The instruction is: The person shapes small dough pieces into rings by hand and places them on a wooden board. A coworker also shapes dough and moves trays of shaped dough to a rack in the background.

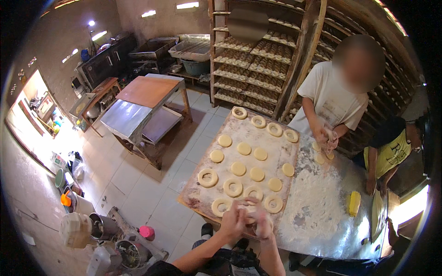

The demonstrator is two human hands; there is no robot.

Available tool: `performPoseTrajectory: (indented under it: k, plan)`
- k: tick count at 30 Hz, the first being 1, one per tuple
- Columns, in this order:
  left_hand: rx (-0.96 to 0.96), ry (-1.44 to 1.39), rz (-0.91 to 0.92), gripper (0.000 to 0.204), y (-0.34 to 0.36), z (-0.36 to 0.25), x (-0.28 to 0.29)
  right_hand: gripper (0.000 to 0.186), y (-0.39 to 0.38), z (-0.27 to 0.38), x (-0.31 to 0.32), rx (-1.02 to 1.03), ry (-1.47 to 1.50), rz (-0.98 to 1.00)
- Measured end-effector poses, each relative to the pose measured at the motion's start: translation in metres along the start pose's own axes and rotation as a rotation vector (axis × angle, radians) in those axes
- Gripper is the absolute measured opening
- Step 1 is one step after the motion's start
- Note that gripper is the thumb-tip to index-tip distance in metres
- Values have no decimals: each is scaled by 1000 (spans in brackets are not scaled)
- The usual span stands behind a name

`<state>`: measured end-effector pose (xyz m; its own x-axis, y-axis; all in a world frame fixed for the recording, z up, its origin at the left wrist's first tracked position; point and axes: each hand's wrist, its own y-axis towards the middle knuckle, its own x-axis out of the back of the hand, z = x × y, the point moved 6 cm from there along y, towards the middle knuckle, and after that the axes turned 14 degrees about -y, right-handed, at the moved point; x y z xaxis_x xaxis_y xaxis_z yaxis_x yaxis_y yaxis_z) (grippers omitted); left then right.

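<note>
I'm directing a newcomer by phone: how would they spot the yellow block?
Find the shiny metal table on the picture's right. Right of its large flour patch, near the table's right side, lies an oblong block, the only vivid yellow thing on it.

I count nine rings (225,188) and eight discs (238,169) on one board (274,156), bar anything the two hands (235,221) (264,224) hide. Two other people (317,87) (392,156) are here.

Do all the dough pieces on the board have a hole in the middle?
No, the dough rings have one, but the round dough discs show none.
</note>
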<state>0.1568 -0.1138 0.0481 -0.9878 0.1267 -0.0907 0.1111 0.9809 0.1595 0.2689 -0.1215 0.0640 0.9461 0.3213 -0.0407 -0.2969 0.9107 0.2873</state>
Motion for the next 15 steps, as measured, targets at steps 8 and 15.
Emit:
performPoseTrajectory:
  k: [8,15]
  plan:
    - [56,76,-13,18,20,-2,72,75,35,-52,-49,-252,231,-105]
    - [-16,259,46,22,40,7,117,37,65,-77,-73,-197,92,-178]
